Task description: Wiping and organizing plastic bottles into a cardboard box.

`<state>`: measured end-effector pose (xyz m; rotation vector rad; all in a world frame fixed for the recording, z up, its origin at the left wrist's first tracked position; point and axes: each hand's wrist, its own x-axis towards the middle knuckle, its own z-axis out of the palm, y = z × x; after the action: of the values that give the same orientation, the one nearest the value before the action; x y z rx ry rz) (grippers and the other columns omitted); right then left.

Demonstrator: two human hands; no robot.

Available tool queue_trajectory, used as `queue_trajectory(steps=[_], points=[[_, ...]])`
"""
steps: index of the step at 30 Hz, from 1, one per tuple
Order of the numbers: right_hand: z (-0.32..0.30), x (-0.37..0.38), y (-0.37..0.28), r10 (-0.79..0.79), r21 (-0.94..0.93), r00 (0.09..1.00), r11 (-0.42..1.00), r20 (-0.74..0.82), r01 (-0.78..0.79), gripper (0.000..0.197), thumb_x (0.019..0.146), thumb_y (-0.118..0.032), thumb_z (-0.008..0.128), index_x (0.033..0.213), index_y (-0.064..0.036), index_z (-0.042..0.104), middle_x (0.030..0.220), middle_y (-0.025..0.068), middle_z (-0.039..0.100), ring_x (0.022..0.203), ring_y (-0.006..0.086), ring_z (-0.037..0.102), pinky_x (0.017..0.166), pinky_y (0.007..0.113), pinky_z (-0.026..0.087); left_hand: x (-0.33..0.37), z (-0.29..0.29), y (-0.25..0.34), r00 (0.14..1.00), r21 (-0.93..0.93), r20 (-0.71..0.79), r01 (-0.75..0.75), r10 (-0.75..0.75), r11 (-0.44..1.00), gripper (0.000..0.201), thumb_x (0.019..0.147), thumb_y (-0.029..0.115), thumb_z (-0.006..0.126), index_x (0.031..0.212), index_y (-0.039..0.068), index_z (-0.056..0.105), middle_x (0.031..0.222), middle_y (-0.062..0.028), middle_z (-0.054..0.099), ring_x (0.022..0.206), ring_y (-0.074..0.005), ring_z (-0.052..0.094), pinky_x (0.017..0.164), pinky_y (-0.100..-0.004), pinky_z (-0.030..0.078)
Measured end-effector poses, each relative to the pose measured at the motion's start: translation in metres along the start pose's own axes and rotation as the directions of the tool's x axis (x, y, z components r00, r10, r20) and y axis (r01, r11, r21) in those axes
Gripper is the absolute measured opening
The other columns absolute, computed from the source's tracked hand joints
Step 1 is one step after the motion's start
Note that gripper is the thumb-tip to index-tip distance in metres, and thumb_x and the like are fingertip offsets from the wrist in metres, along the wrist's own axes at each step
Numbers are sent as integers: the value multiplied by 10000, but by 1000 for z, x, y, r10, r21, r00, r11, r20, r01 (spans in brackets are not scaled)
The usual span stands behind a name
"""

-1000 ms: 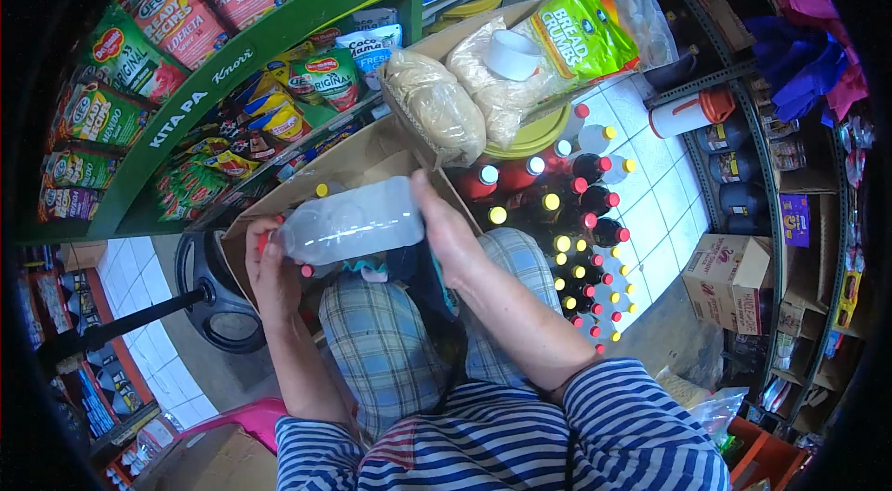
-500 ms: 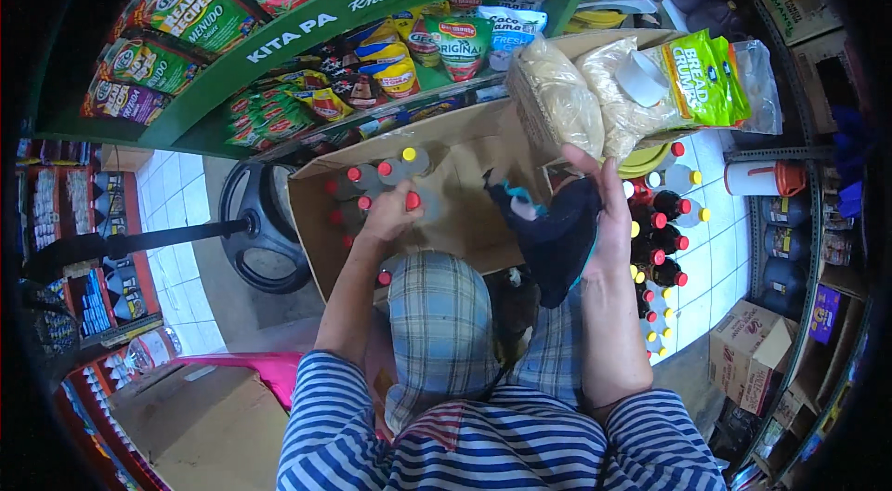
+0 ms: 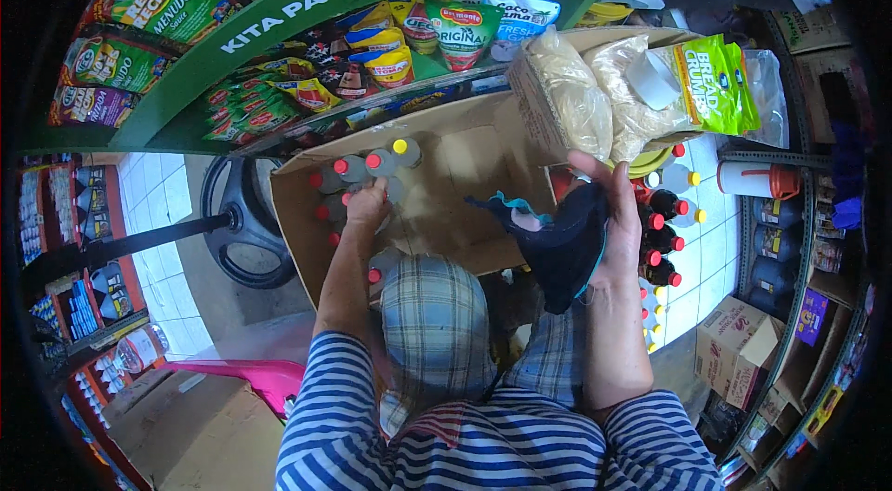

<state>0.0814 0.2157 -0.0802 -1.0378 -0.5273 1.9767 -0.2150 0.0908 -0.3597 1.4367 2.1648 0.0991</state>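
Observation:
My left hand (image 3: 369, 205) is low over the left part of an open cardboard box (image 3: 469, 152), its fingers closed around the top of a clear bottle (image 3: 395, 191); the cap is hidden under the fingers. Clear bottles with red caps (image 3: 374, 161) and one with a yellow cap (image 3: 400, 147) stand around it. In my right hand (image 3: 615, 235), above the box's right side, hangs a dark navy cloth (image 3: 562, 249) with teal edging. The fingers point up and the cloth lies against the palm.
A carton with bags of crumbs (image 3: 567, 91) rests at the box's right. Bottles with dark contents (image 3: 664, 240) stand on the floor at right. Beyond is a green shelf of sauce pouches (image 3: 460, 31). A black wheel-shaped base (image 3: 243, 222) lies left; shelving (image 3: 785, 240) lines the right.
My left hand has moved left and lowered the bottle among the others, its red cap now out of sight. The right hand still holds the cloth. The view has shifted slightly.

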Motion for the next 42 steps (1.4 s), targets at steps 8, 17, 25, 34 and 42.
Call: queue_trajectory(steps=[8,17,25,34,42], points=[[-6,4,1,-14,14,998,1000,57,13,541,932,-438,354,1117,42,520,688,51,529,595,124,524,536,241,443,9,17,8,994,266,-107,49,-21,963,437,696,211,637,1099,187,472,1003,-112,526,947,-300,544,859,-467,397],[-13,0,-2,-42,16,998,999,55,42,539,930,-437,360,1118,44,514,707,61,546,602,132,530,548,248,451,-12,-19,27,993,273,-48,115,-106,955,663,633,322,722,1214,192,430,1111,-76,494,1060,-277,492,907,-497,357],[-15,1,1,-50,12,998,999,-46,51,438,927,-386,408,1047,-15,606,883,25,571,793,95,517,708,269,447,-52,-56,40,809,-58,-584,-122,66,991,564,633,294,740,1090,40,529,1139,-176,516,1077,-365,462,920,-495,351],[-12,-2,9,-123,261,989,960,81,98,471,918,-452,382,1050,-34,554,666,41,548,602,152,553,576,302,474,-120,-112,75,646,-633,-693,-334,-320,699,519,857,252,568,1263,-10,379,1278,-176,395,1180,-260,376,1007,-354,273],[-107,-64,-76,-278,575,948,755,-154,315,407,721,-325,604,1027,-68,533,836,141,566,883,316,580,800,474,475,-213,-151,106,690,-613,-689,-390,-223,687,443,871,177,532,1263,14,406,1296,-131,412,1189,-209,383,993,-332,292]])
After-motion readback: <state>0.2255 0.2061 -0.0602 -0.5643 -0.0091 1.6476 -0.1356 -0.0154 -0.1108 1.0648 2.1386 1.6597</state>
